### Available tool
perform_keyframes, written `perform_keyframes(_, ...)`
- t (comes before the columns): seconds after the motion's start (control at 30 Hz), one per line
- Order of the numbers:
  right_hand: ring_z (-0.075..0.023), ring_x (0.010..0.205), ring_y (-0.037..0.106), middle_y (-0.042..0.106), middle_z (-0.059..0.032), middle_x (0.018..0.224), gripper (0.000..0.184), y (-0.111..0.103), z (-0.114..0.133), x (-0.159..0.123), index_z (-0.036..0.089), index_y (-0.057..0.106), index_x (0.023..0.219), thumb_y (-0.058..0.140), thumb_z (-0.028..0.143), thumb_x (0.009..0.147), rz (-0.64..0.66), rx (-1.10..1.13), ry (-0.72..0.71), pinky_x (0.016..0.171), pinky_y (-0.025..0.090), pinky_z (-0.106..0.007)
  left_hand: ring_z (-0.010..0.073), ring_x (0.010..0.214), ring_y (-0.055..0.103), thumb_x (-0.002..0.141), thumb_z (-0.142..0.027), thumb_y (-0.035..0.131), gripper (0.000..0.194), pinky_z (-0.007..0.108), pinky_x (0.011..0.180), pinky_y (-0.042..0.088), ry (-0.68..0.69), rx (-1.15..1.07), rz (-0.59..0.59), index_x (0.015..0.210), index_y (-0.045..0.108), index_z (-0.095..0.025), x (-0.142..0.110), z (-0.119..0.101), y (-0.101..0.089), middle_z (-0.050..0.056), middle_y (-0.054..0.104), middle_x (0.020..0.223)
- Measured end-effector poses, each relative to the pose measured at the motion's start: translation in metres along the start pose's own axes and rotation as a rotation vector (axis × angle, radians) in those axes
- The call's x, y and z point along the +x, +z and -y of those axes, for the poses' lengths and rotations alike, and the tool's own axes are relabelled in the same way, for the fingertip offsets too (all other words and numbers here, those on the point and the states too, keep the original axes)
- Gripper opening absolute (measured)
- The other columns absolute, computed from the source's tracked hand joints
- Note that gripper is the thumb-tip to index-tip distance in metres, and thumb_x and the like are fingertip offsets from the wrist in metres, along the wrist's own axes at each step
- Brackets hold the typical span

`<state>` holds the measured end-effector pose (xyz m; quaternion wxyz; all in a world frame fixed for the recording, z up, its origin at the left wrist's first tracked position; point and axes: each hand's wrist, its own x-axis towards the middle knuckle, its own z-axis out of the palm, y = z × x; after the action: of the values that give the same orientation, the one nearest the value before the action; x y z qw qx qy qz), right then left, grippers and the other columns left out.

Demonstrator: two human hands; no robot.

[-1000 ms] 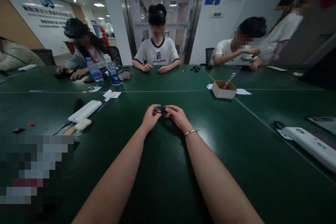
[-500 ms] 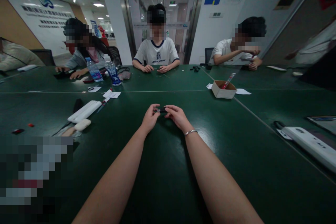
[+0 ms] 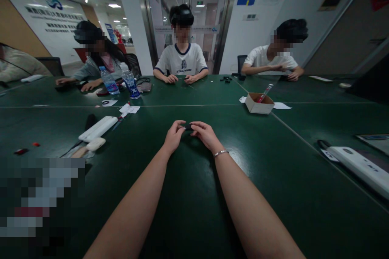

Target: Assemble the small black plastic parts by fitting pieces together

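Note:
Over the middle of the green table (image 3: pixel 194 194), both hands meet at a small black object (image 3: pixel 188 127) with a silvery end, too small to name surely. My left hand (image 3: pixel 174 136) pinches its left, silvery end between thumb and fingers. From the other side my right hand (image 3: pixel 206 134) grips the black part, fingers closed on it. A silver bracelet (image 3: pixel 221 153) circles the right wrist. My fingers hide much of the object.
Left of my hands lie a white power bank (image 3: pixel 98 128) and a rounded pale item (image 3: pixel 96 144). Two bottles (image 3: pixel 130 83) stand farther back. A small open box (image 3: pixel 260 103) sits to the right, and a long white device (image 3: pixel 360 166) nearer. Several people sit opposite.
Less of the silvery end shows between my fingers; my hands have hardly moved. The person walking at the right has left the view, and the seated person there has lowered a hand.

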<state>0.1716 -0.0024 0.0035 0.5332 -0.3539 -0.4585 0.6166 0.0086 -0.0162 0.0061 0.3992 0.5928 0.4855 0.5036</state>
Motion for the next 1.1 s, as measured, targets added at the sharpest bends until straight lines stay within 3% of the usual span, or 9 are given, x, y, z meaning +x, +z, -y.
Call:
perform_keyframes(0.3, -0.0081, 0.055, 0.057, 0.068, 0.0005, 0.073, 0.036, 0.0007, 0.0011, -0.0003, 0.018, 0.073, 0.089, 0.085, 0.036, 0.060, 0.005, -0.006, -0.004, 0.064, 0.051, -0.026, 0.0146, 0.075, 0.057, 0.085, -0.024, 0.050, 0.024, 0.027, 0.069, 0.044, -0.003, -0.017, 0.002, 0.105, 0.062, -0.019, 0.0001, -0.0008, -0.0001, 0.001, 0.060, 0.081)
perform_keyframes(0.47, -0.0080, 0.055, 0.057, 0.067, 0.0011, 0.071, 0.037, 0.0003, 0.0006, 0.0003, 0.018, 0.073, 0.089, 0.085, 0.036, 0.060, -0.001, -0.022, -0.004, 0.064, 0.050, -0.025, 0.0155, 0.083, 0.059, 0.080, -0.018, 0.056, 0.025, 0.031, 0.081, 0.046, 0.096, 0.045, -0.025, 0.103, 0.065, -0.019, 0.0025, 0.0048, -0.0004, 0.003, 0.063, 0.090)
perform_keyframes(0.77, -0.0090, 0.048, 0.053, 0.060, 0.0034, 0.053, 0.041, 0.0022, 0.0012, 0.0009, 0.016, 0.067, 0.079, 0.085, 0.047, 0.058, -0.015, 0.025, 0.006, 0.058, 0.049, -0.025, 0.0132, 0.079, 0.058, 0.071, -0.012, 0.061, 0.032, 0.026, 0.069, 0.047, 0.178, 0.089, -0.048, 0.102, 0.064, -0.018, -0.0024, -0.0028, 0.0011, 0.005, 0.064, 0.098)
perform_keyframes(1.0, -0.0100, 0.048, 0.055, 0.060, 0.0027, 0.052, 0.044, 0.0024, 0.0029, -0.0001, 0.016, 0.065, 0.082, 0.082, 0.050, 0.062, 0.006, -0.027, 0.002, 0.050, 0.042, -0.022, 0.0116, 0.070, 0.056, 0.077, -0.021, 0.063, 0.028, 0.027, 0.068, 0.046, 0.123, 0.043, -0.052, 0.104, 0.065, -0.019, -0.0003, -0.0002, 0.0002, 0.004, 0.066, 0.096)
perform_keyframes(1.1, -0.0099, 0.050, 0.056, 0.062, 0.0019, 0.055, 0.042, 0.0027, 0.0047, -0.0014, 0.016, 0.065, 0.084, 0.083, 0.047, 0.061, 0.025, -0.025, 0.016, 0.052, 0.043, -0.022, 0.0129, 0.066, 0.056, 0.086, -0.029, 0.054, 0.024, 0.026, 0.064, 0.043, 0.055, 0.027, -0.038, 0.105, 0.063, -0.018, -0.0001, -0.0014, 0.0005, 0.002, 0.063, 0.075)
